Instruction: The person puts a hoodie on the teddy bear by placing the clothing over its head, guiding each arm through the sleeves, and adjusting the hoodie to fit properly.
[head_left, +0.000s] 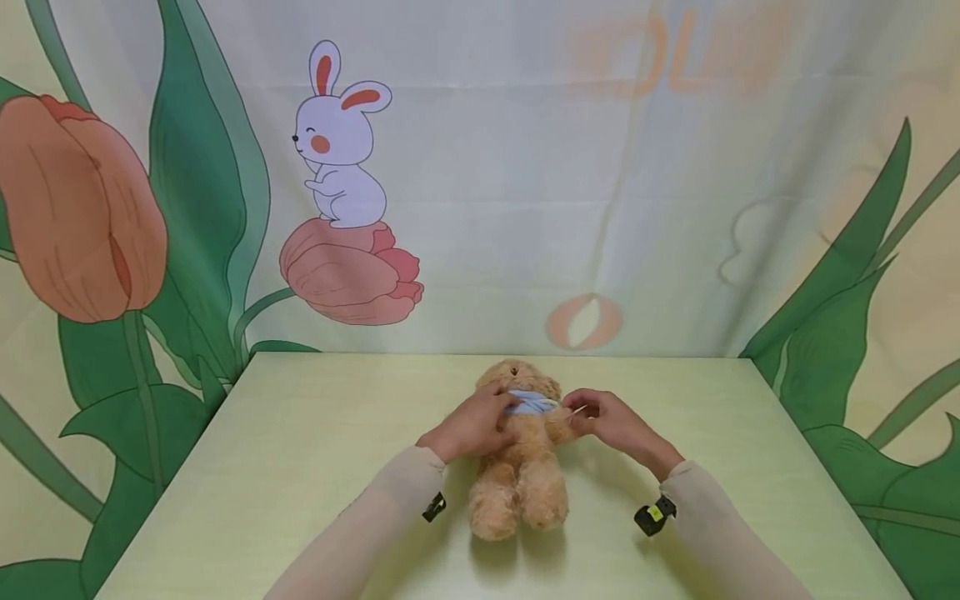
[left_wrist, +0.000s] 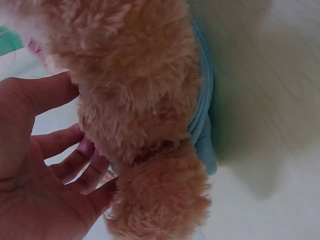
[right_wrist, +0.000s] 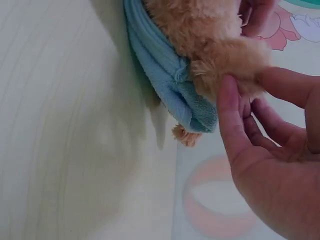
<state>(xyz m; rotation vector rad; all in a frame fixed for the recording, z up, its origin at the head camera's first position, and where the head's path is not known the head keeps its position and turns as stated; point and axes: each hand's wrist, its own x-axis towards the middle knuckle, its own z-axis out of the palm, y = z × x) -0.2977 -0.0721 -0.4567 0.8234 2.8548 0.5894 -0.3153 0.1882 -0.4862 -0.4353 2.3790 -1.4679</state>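
A light-brown plush teddy bear (head_left: 531, 454) is face up at the middle of the table, its legs toward me. A light-blue cloth (head_left: 532, 402) goes round its neck; a loose part of this cloth (right_wrist: 192, 107) shows in the right wrist view. My left hand (head_left: 476, 422) holds the bear's body from the left, thumb and fingers against the fur. With thumb and fingertips, my right hand (head_left: 611, 421) pinches the bear's arm on the right side. The bear's back is hidden, and I cannot tell whether it touches the table.
The pale, wood-grained table (head_left: 330, 417) ends at a printed curtain (head_left: 487, 167) behind the bear. Tulips, leaves and a white rabbit (head_left: 341, 158) are printed on it. A small black device (head_left: 655, 515) is worn at the right wrist, another (head_left: 433, 507) at the left.
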